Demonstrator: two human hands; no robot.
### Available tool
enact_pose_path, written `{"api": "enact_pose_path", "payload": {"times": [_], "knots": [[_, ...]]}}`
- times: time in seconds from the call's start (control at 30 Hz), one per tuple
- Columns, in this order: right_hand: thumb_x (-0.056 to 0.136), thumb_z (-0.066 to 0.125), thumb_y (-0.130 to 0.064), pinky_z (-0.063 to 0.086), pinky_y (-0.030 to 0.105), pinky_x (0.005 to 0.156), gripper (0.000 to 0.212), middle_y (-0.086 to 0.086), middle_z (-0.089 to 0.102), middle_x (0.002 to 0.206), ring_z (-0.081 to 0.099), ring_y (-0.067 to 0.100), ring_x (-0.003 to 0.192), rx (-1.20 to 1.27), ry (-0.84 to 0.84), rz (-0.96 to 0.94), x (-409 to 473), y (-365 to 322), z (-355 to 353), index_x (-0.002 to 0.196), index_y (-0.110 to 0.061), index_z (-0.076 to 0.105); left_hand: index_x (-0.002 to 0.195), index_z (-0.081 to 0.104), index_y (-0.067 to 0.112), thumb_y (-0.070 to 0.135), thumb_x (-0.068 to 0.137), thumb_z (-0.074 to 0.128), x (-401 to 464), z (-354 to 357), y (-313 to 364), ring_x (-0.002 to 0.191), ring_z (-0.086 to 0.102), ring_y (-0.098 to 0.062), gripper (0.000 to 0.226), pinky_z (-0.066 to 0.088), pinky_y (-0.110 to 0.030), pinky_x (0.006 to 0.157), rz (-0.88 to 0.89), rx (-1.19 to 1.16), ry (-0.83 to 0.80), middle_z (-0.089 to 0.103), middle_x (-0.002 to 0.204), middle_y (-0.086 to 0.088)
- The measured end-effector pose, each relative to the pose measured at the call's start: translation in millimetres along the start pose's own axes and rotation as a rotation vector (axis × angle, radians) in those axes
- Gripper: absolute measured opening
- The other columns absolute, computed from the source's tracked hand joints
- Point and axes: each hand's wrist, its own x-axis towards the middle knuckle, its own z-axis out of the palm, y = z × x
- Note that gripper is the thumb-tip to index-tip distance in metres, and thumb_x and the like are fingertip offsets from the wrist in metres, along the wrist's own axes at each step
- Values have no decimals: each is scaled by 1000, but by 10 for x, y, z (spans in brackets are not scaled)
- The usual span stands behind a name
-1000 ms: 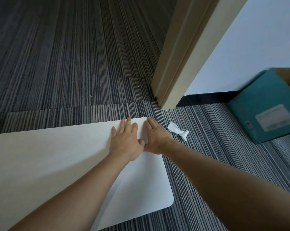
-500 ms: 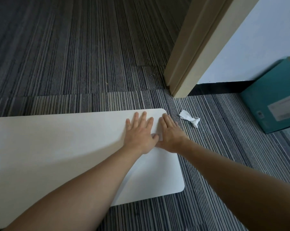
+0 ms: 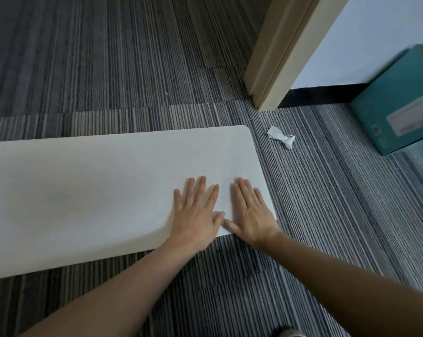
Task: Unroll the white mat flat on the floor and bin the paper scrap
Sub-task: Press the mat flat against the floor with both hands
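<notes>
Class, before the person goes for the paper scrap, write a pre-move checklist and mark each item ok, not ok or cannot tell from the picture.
1. White mat lies flat, no curl at its right end: ok.
2. Left hand and right hand are empty, palms down on the mat: ok.
3. Paper scrap is in view on the carpet, off the mat: ok.
4. Path from right hand to scrap is unobstructed: ok.
5. Bin located: cannot tell; none shows, only a teal box.

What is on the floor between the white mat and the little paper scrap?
Nothing: in the head view, only bare striped carpet lies between the white mat and the paper scrap.
</notes>
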Motion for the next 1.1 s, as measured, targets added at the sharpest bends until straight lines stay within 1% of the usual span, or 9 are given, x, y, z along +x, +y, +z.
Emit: {"api": "enact_pose_path", "payload": {"times": [0.2, 0.3, 0.4, 0.57, 0.7, 0.77, 0.83, 0.93, 1.1], "knots": [[80, 10, -86, -8, 42, 119, 107, 9, -23, 158, -28, 17, 142, -45, -31, -76, -25, -183, 29, 150, -9, -16, 152, -11, 32, 56, 96, 24, -265, -41, -191, 142, -31, -29, 70, -12, -58, 114, 32, 0, -81, -24, 160, -2], [74, 17, -91, -8, 42, 119, 117, 9, -25, 157, -26, 18, 143, -60, -71, -48, 1, -114, -44, 149, -9, -19, 152, -10, 35, 61, 93, 31, -301, -111, -244, 143, -29, -27, 76, -12, -58, 114, 38, -19, -142, -25, 160, 1], [71, 25, -91, -8, 42, 118, 121, 8, -26, 157, -26, 18, 143, -59, -102, -16, -12, -66, -102, 149, -9, -20, 152, -7, 35, 60, 92, 40, -289, -192, -222, 145, -25, -28, 81, -6, -61, 115, 24, -2, -178, -22, 161, 0], [70, 36, -87, -7, 43, 119, 124, 6, -25, 158, -23, 18, 144, -25, -133, 97, -143, 171, -173, 148, -9, -21, 152, -3, 31, 56, 88, 54, -154, -358, -37, 146, -11, -38, 89, 4, -67, 112, -39, 122, -261, -11, 162, -8], [69, 34, -88, -4, 45, 119, 125, 9, -23, 159, -20, 21, 145, -54, -171, 220, -288, 542, -249, 148, -7, -20, 151, 1, 29, 48, 86, 60, -87, -419, 73, 144, -3, -42, 89, 12, -68, 109, -88, 230, -313, -6, 160, -12], [68, 31, -89, -5, 45, 119, 126, 10, -21, 159, -19, 21, 145, -67, -173, 246, -318, 650, -265, 149, -6, -18, 150, 3, 26, 29, 83, 61, -71, -416, 133, 143, -1, -42, 89, 14, -67, 108, -91, 265, -310, -5, 159, -13], [65, 26, -90, -4, 46, 119, 126, 9, -21, 159, -20, 21, 145, -74, -173, 240, -314, 680, -265, 149, -7, -18, 151, -2, 27, 12, 77, 58, -34, -403, 268, 145, -8, -41, 96, 8, -66, 110, -47, 237, -313, -14, 160, -13], [65, 21, -90, -3, 48, 119, 124, 8, -23, 159, -23, 20, 144, -74, -175, 207, -296, 688, -239, 148, -8, -19, 152, -13, 29, 11, 86, 55, 34, -348, 587, 146, -17, -35, 96, -1, -60, 114, 49, 96, -314, -25, 160, -7], [67, 19, -91, -10, 42, 115, 121, 6, -19, 160, -23, 17, 143, -51, -127, 194, -367, 882, -148, 150, -10, -15, 152, -6, 31, 12, 91, 54, 41, -131, 744, 146, -18, -33, 88, 1, -58, 116, 119, 50, -218, -22, 161, -4]]}}
